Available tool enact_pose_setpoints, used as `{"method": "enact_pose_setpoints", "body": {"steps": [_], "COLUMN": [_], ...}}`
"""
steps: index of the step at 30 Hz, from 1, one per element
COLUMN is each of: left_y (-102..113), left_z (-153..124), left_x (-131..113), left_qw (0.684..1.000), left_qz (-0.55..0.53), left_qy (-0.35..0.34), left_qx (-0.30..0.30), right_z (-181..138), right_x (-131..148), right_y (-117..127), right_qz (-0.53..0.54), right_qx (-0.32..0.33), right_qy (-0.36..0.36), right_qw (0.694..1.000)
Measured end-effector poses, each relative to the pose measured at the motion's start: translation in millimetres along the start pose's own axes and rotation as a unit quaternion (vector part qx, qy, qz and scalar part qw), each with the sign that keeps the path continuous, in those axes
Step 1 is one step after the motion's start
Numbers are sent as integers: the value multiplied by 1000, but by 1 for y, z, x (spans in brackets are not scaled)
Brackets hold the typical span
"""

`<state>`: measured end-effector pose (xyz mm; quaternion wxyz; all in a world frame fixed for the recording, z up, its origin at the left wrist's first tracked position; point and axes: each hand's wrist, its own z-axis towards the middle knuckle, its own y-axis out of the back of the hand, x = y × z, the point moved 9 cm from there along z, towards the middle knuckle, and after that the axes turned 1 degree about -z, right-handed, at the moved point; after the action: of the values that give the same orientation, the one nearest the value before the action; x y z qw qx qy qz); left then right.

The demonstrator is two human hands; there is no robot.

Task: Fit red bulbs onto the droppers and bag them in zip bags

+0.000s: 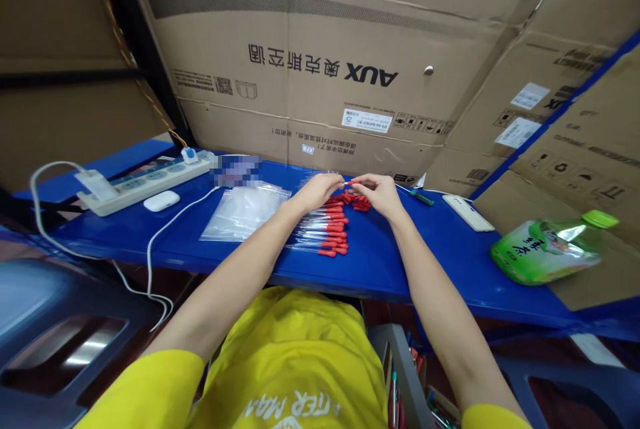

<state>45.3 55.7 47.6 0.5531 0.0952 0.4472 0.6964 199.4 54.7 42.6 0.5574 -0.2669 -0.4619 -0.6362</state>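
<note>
Both hands meet over the middle of the blue table (400, 262). My left hand (320, 189) has its fingers pinched around a thin clear tube. My right hand (377, 190) pinches a small red cap (353, 182) against the tube's end. Below the hands lies a row of clear tubes with red caps (327, 229), and a small heap of loose red caps (356, 201) sits just under my right hand.
Clear plastic bags (243, 212) lie left of the tubes. A white power strip (145, 182), charger and white earbud case (161, 200) sit at the far left. A green-handled screwdriver (419, 197), a white phone (467, 212) and a green bottle (547, 249) lie to the right. Cardboard boxes (320, 62) wall the back.
</note>
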Motion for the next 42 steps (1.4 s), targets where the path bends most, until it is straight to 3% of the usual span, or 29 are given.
{"method": "enact_pose_setpoints", "body": {"steps": [10,19,42], "left_y": [12,5,5], "left_z": [1,0,3], "left_x": [4,3,-7], "left_qw": [997,999,999], "left_qz": [21,-20,-38], "left_qy": [47,48,25], "left_qx": [-51,-3,20], "right_z": [4,4,2], "right_x": [3,7,2], "right_y": [6,10,8], "right_qz": [-48,5,34], "right_qx": [0,-24,-1], "right_qy": [14,18,-10], "right_qw": [999,1000,999]}}
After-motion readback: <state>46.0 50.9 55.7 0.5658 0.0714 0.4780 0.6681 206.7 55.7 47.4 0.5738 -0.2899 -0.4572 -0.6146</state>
